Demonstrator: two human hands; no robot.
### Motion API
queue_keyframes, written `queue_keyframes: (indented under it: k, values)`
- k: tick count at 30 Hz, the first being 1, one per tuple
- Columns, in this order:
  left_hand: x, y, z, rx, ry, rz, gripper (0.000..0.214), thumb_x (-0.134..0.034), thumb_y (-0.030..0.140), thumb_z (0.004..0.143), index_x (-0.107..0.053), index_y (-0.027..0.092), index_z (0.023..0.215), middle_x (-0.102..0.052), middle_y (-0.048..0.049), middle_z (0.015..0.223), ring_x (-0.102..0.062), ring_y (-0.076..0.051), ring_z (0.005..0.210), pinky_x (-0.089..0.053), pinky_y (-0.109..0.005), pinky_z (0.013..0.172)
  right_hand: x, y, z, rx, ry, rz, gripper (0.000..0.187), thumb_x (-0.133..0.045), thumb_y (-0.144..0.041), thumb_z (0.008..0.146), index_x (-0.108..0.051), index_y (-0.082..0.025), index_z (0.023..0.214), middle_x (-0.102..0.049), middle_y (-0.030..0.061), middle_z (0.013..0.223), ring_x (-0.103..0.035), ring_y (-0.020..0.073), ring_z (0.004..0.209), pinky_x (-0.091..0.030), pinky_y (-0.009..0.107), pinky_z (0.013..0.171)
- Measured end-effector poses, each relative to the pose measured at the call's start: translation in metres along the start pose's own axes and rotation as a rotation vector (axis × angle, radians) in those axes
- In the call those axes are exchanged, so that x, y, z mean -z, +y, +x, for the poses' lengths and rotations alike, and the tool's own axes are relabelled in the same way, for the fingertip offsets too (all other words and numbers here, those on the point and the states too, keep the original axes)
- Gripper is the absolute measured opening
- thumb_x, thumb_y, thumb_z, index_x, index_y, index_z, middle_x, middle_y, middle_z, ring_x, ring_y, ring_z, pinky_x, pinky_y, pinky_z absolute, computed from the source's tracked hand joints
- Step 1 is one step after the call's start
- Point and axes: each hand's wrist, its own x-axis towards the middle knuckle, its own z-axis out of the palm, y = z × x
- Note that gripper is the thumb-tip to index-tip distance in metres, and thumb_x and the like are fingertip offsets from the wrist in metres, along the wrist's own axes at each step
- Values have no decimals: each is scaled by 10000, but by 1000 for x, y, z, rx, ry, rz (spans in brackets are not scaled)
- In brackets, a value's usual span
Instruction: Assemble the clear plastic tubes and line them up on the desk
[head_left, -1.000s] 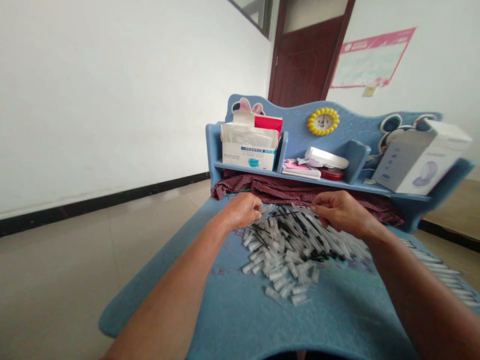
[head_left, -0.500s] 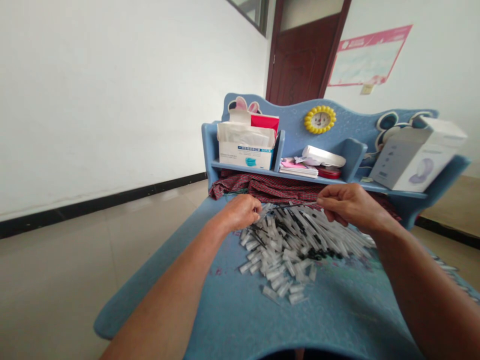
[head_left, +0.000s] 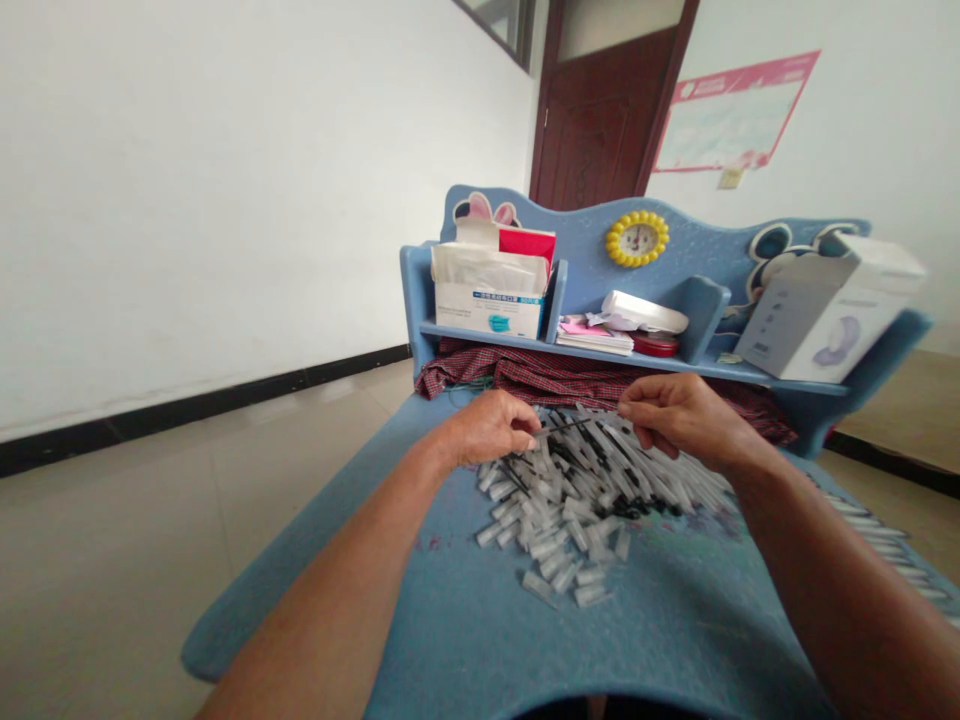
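My left hand (head_left: 499,425) is closed in a pinch at the left end of a thin, part-dark rod (head_left: 566,427) that looks like a pen refill. At its right end, the fingertips of my right hand (head_left: 671,415) are pinched together on it. Both hands hover over a heap of pen parts. Short clear plastic caps (head_left: 551,545) lie at the front of the heap. Behind them are long translucent tubes (head_left: 637,455) and small black pieces (head_left: 652,505). The fingertips partly hide the rod's ends.
A blue table (head_left: 465,610) carries the heap. At its back stands a shelf with a mask box (head_left: 487,305), papers (head_left: 596,338), a red round tin (head_left: 655,345) and a white carton (head_left: 829,310). Checked cloth (head_left: 540,378) lies under the shelf. Several pens (head_left: 874,530) line the right edge.
My hands have come closer together, the left moving slightly right and the right slightly left and down. The thin rod stays between them.
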Motion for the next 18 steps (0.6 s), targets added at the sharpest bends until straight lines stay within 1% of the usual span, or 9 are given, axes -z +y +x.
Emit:
queue_keyframes:
  k: [5, 7, 10, 12, 14, 15, 17, 18]
  values:
    - [-3, 12, -2, -13, -37, -146, 167, -610, 198, 661, -701, 124, 780, -592, 24, 636, -493, -93, 600, -368, -184, 565, -28, -9, -1, 80, -5, -23, 239, -535, -374, 776, -596, -153, 710, -513, -38, 452, -369, 49, 319, -253, 170, 321]
    - [-3, 16, -3, -34, -57, -218, 158, -617, 203, 665, -698, 123, 774, -591, 23, 635, -490, -89, 588, -370, -186, 556, -34, -13, -3, 109, -8, -44, 264, -526, -395, 787, -609, -152, 728, -514, -35, 467, -380, 50, 335, -261, 168, 329]
    - [-2, 20, -5, -31, -63, -332, 179, -623, 223, 678, -696, 113, 800, -578, 24, 607, -461, -75, 530, -361, -190, 519, -32, -14, -4, 130, -7, -85, 285, -501, -401, 806, -622, -152, 741, -520, -30, 479, -390, 57, 352, -275, 175, 349]
    - [-1, 21, -6, -4, -41, -386, 204, -633, 240, 679, -693, 102, 817, -569, 24, 596, -434, -66, 496, -349, -191, 493, -25, -11, -3, 149, -23, -191, 240, -491, -339, 806, -635, -157, 746, -534, -27, 489, -416, 67, 377, -296, 182, 383]
    - [0, 21, -7, 13, -17, -417, 223, -642, 254, 677, -690, 94, 825, -567, 21, 595, -421, -61, 483, -335, -192, 477, -18, -5, -1, 201, -94, -385, 172, -497, -229, 770, -657, -172, 740, -579, -17, 543, -483, 87, 456, -344, 194, 461]
    - [1, 21, -7, 15, -10, -425, 231, -645, 259, 676, -690, 92, 829, -568, 20, 595, -419, -60, 481, -331, -193, 474, -15, -1, 0, 225, -147, -493, 173, -498, -172, 739, -671, -186, 740, -611, -11, 589, -523, 100, 516, -369, 203, 516]
    - [2, 20, -7, 12, -5, -432, 245, -645, 261, 678, -688, 88, 847, -571, 17, 597, -419, -60, 481, -327, -195, 474, -13, 7, 3, 239, -260, -662, 256, -497, -87, 674, -698, -220, 761, -667, -4, 703, -582, 130, 647, -397, 223, 624]
    - [2, 20, -7, 11, -5, -434, 249, -643, 260, 680, -687, 87, 852, -573, 16, 596, -419, -60, 481, -327, -196, 474, -13, 11, 3, 227, -312, -712, 308, -494, -63, 652, -707, -237, 790, -685, -2, 752, -599, 143, 699, -402, 230, 661]
